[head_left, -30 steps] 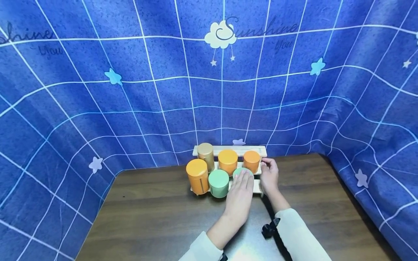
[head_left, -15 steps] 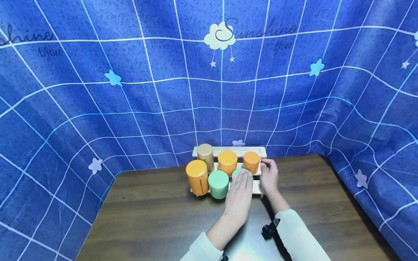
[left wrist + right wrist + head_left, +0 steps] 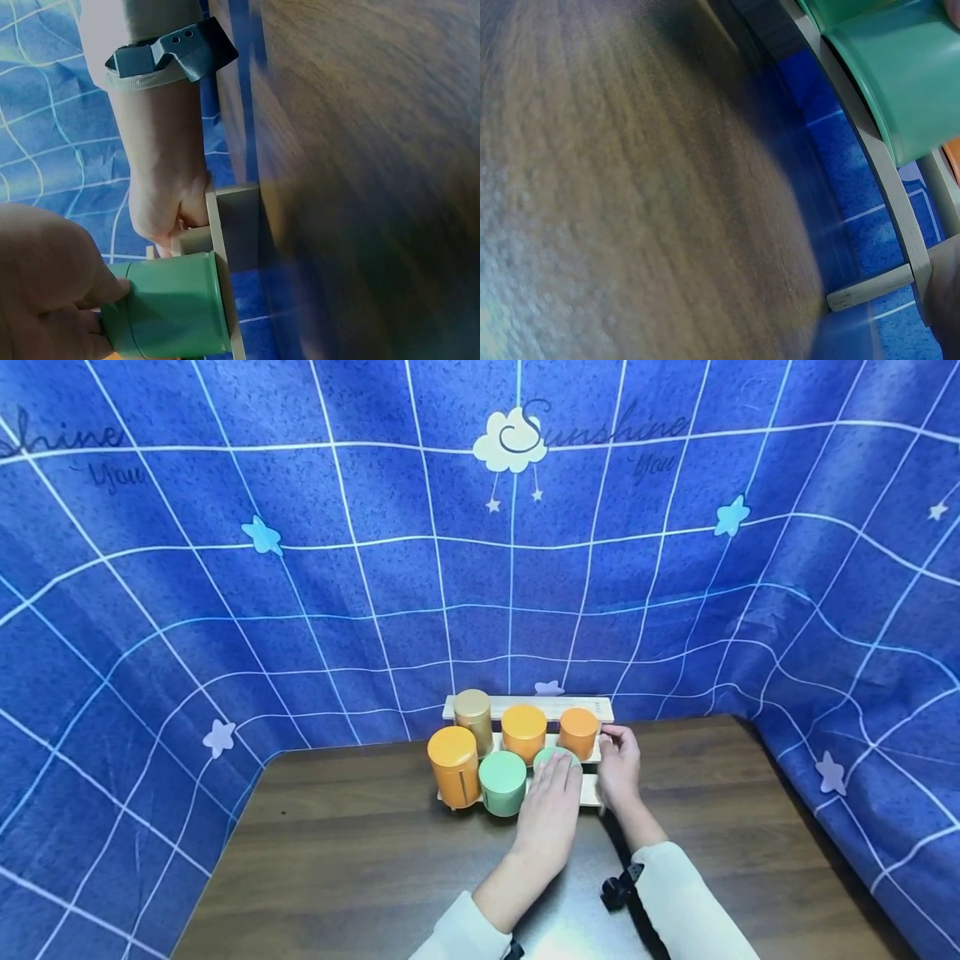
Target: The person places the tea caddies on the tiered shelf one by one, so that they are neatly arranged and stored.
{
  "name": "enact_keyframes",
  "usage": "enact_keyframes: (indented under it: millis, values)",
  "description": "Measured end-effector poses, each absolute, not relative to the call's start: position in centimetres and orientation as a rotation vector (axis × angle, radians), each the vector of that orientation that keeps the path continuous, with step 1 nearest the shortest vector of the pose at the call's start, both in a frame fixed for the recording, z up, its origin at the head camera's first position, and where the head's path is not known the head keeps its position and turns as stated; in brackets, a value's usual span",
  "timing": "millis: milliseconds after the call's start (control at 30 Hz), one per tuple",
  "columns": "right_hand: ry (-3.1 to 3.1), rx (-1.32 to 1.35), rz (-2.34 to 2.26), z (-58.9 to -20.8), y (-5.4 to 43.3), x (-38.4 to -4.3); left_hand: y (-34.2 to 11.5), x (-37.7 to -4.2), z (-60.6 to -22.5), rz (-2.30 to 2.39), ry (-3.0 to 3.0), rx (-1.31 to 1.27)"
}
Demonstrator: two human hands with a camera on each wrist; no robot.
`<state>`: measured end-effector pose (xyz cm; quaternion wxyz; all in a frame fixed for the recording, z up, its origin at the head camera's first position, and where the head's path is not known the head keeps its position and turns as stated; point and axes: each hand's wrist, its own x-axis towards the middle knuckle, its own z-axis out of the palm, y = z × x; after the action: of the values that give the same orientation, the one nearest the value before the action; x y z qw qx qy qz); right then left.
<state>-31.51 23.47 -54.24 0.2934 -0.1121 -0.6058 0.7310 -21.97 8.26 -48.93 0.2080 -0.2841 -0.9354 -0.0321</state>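
Observation:
A stepped wooden rack (image 3: pixel 591 790) stands at the table's back edge. On its front step are a tall orange canister (image 3: pixel 454 768), a green canister (image 3: pixel 502 783) and a second green canister (image 3: pixel 176 307). My left hand (image 3: pixel 547 818) covers this second one, thumb and fingers gripping its upper end in the left wrist view. On the middle step sit a gold canister (image 3: pixel 472 720), an orange canister (image 3: pixel 523 732) and a smaller orange canister (image 3: pixel 578 733). At the rack's right end my right hand (image 3: pixel 619 772) holds the wood with curled fingers, their tips partly hidden.
The rack's top step (image 3: pixel 528 707) lies against a blue gridded curtain (image 3: pixel 420 577), which encloses the back and sides. Brown wood-grain table (image 3: pixel 337 852) stretches in front. A black wrist strap with a camera mount (image 3: pixel 617 890) hangs at the right sleeve.

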Motion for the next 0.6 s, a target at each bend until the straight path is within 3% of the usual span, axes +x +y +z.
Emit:
enact_keyframes:
  millis: [600]
  values:
    - [-1.627, -0.301, 1.946, -54.19, 23.50, -31.41, 8.25, -22.04, -48.66, -0.060, -2.591, -0.802]
